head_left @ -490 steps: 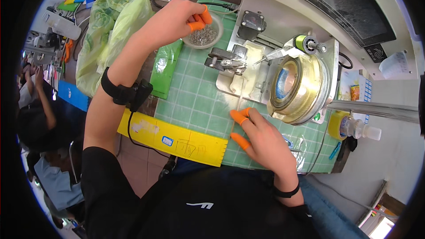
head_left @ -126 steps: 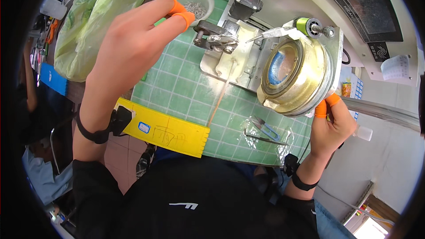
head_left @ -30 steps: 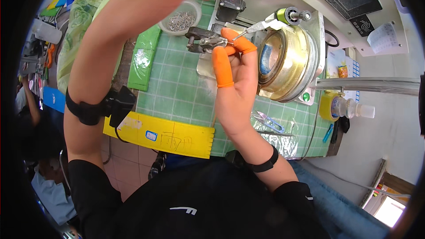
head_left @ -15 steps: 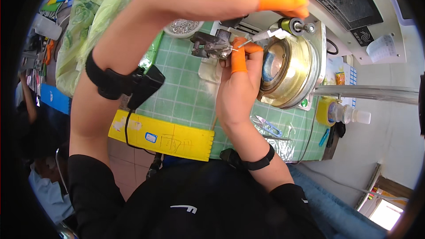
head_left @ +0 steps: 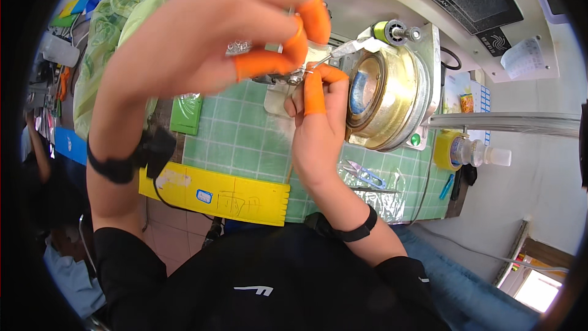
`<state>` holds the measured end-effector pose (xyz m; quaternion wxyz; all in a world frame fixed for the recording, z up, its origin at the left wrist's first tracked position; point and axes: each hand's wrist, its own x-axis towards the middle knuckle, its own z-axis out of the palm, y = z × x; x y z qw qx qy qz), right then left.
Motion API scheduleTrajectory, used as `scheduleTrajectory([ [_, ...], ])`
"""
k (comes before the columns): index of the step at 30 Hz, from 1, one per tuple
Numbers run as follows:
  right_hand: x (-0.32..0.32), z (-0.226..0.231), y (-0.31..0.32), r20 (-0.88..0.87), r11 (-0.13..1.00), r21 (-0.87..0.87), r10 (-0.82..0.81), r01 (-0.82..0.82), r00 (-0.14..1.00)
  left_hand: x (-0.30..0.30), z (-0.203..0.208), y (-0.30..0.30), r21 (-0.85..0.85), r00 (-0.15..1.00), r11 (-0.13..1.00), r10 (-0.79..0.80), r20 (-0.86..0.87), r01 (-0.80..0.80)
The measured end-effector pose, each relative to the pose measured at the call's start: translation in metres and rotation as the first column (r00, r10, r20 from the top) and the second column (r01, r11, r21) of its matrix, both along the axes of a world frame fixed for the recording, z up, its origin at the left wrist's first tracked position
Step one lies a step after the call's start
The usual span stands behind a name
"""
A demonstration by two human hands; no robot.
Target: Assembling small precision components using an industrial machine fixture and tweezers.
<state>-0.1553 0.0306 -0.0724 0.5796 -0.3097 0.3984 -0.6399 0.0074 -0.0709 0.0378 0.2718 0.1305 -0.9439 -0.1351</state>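
Observation:
Orange finger covers are on the fingers of both hands. My left hand [head_left: 245,40] is raised over the metal clamp [head_left: 293,77], its fingers curled and blurred, with thumb and one finger meeting; what is between them cannot be made out. Just right of the clamp's tip, my right hand [head_left: 321,125] is closed, pinching beside a short thin pale piece [head_left: 308,71]. A thin metal tube with a pale holder [head_left: 349,48] points at these fingertips from the upper right. Behind it sits a spool of yellow-green thread [head_left: 386,32]. Next to my right hand stands a round brass-coloured machine part [head_left: 386,101].
The bench carries a green gridded mat [head_left: 236,141]. A yellow marked board [head_left: 214,195] lies along the near edge. Blue-handled snips [head_left: 365,175] lie on clear plastic. Yellow tape [head_left: 447,150] is at the right, a pale green bag [head_left: 116,43] at the left.
My left hand has swung back from beside the thread spool to above the clamp, now covering much of it. My right hand keeps its place by the clamp tip. The view has shifted slightly.

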Motion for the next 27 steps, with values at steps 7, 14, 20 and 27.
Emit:
scheduleTrajectory([
  [7,-0.002,0.003,0.017,0.05,0.999,-0.029,0.025,-0.023,0.998,0.01,-0.027,0.049,0.524,0.991,0.847,0.128,-0.041,-0.088],
  [14,0.001,-0.009,0.018,-0.116,0.982,-0.186,-0.049,0.026,0.992,0.015,-0.044,0.099,0.494,0.965,0.868,-0.082,0.248,-0.053],
  [20,-0.009,-0.013,0.012,-0.345,0.996,0.001,-0.081,0.087,0.935,0.007,-0.042,0.103,0.499,0.994,0.863,-0.104,0.03,0.075],
  [27,-0.019,-0.022,-0.002,-0.07,0.995,-0.049,-0.087,0.083,0.994,-0.015,-0.065,0.133,0.413,0.957,0.91,0.081,-0.277,0.043],
])
